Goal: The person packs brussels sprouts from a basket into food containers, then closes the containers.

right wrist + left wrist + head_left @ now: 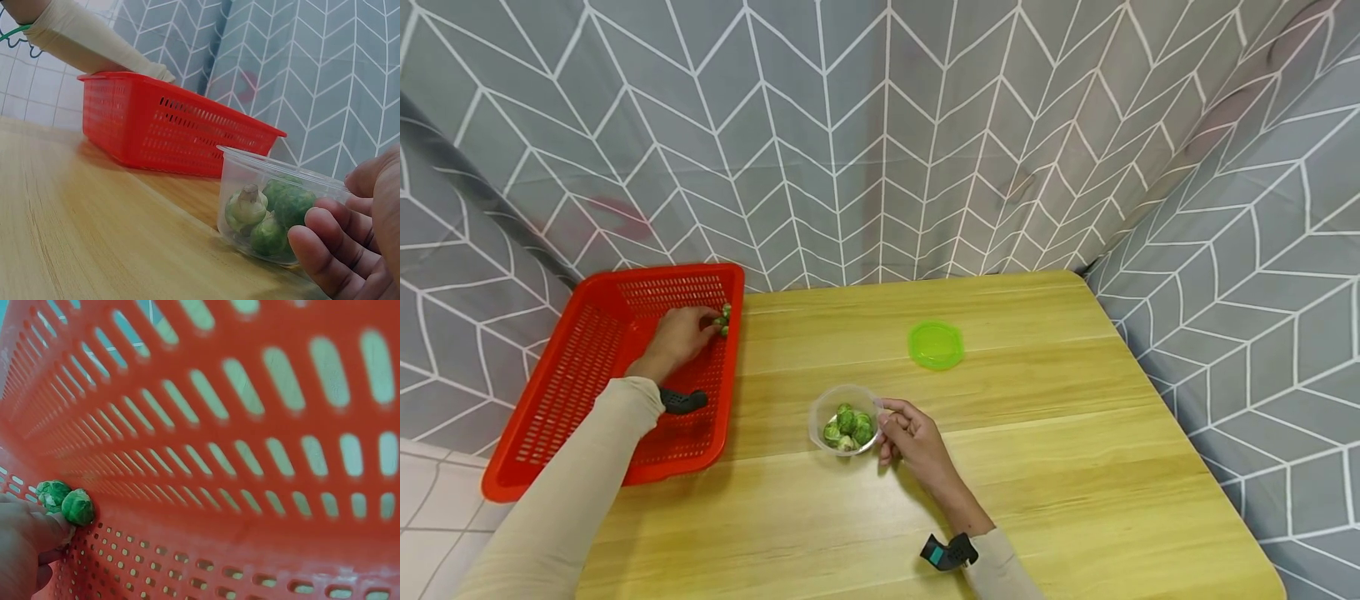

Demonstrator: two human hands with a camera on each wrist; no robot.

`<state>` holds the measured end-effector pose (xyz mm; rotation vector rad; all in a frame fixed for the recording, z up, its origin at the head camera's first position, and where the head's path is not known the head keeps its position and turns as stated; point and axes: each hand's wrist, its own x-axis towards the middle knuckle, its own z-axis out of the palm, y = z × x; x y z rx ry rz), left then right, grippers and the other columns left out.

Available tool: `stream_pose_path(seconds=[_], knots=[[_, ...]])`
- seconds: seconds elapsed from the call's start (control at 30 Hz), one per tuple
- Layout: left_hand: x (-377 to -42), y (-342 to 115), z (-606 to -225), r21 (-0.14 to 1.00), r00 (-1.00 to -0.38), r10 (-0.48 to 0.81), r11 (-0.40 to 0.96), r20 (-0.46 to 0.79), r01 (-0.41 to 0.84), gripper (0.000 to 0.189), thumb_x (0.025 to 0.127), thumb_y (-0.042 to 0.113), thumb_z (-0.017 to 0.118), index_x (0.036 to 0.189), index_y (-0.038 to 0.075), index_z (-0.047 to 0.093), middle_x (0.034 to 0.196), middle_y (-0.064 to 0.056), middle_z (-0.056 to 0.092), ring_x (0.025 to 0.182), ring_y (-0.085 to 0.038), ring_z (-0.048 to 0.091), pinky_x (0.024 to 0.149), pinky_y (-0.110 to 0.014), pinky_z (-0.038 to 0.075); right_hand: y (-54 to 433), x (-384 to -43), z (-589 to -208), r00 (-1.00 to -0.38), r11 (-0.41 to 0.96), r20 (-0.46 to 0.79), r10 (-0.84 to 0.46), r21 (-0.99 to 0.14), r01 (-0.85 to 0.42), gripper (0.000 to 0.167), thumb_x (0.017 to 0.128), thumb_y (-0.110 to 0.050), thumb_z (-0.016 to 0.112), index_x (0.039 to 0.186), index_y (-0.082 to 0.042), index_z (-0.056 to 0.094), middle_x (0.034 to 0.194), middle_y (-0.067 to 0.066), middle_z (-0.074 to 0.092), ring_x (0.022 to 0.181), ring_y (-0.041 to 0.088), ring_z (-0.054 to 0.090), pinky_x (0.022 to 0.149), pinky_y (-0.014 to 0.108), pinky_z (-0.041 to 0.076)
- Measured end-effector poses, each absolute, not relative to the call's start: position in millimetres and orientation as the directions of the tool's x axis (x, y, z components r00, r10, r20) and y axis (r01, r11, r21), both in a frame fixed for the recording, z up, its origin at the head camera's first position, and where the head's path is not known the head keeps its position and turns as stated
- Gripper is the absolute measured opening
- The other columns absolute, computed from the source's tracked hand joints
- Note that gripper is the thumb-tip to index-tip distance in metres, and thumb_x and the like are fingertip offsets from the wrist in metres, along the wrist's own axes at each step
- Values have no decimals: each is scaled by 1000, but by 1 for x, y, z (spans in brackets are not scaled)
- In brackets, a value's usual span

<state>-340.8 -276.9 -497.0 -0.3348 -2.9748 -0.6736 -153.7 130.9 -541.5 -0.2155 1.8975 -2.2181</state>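
My left hand reaches into the red plastic basket, its fingers at the Brussels sprouts by the right wall. In the left wrist view the fingers touch the Brussels sprouts; whether they pinch one is hidden. On the table, a clear plastic bowl contains several Brussels sprouts. My right hand pinches the bowl's right rim between thumb and fingers. In the right wrist view the bowl stands upright, and the thumb lies at its rim.
A green lid lies flat on the wooden table, behind and right of the bowl. The slotted basket occupies the table's left side. A grey patterned curtain hangs along the back, and another stretch runs down the right side.
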Motion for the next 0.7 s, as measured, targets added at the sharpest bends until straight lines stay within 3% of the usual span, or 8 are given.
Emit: stream_pose_path(seconds=[0.7], knots=[[-332, -282, -490, 418, -970, 197, 876, 140, 239, 24, 94, 8, 70, 115, -2, 70, 106, -24, 71, 89, -37, 61, 85, -55, 51, 132, -152, -544, -967, -144, -34, -254, -987, 72, 41, 104, -22, 58, 140, -2, 53, 91, 32, 60, 63, 14, 63, 60, 30, 59]])
